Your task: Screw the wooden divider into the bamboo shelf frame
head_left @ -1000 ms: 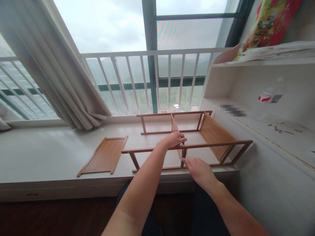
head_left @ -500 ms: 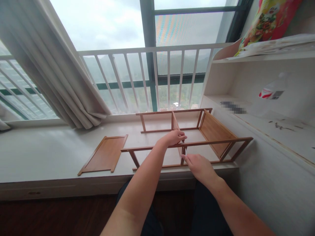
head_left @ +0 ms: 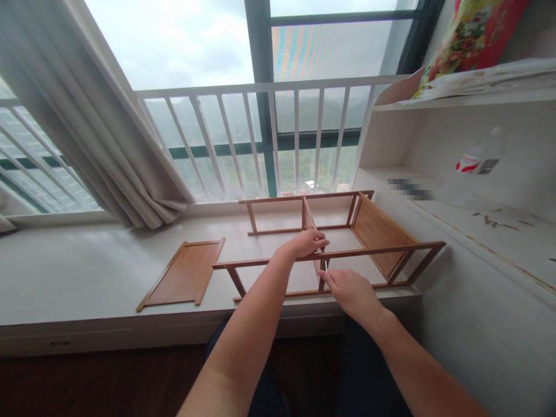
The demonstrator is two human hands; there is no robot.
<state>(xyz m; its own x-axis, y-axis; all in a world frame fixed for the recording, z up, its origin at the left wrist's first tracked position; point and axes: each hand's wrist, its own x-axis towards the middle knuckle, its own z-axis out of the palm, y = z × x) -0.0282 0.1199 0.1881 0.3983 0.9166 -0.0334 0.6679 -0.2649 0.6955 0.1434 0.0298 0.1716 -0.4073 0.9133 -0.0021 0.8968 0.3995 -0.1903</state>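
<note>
A brown wooden shelf frame (head_left: 269,262) lies on its side on the white window ledge, with one panel fitted at its right end. My left hand (head_left: 307,243) is closed at the top edge of the middle shelf board (head_left: 310,215), just behind the frame's near upper rail. Below that rail, my right hand (head_left: 350,289) pinches a thin metal tool (head_left: 327,264) against the near side, by the middle crosspiece. Its tip is too small to make out. A separate wooden panel (head_left: 186,273) lies flat to the left of the frame.
The white ledge (head_left: 87,266) runs under the window, below a white railing (head_left: 208,91) and a grey curtain (head_left: 108,133). On the right, a white shelf unit (head_left: 391,136) holds a plastic bottle (head_left: 482,156), small metal pieces (head_left: 499,223) and a colourful bag (head_left: 473,43).
My right hand has shifted very slightly up and to the left with the thin metal tool. My left hand and the frame stay in place.
</note>
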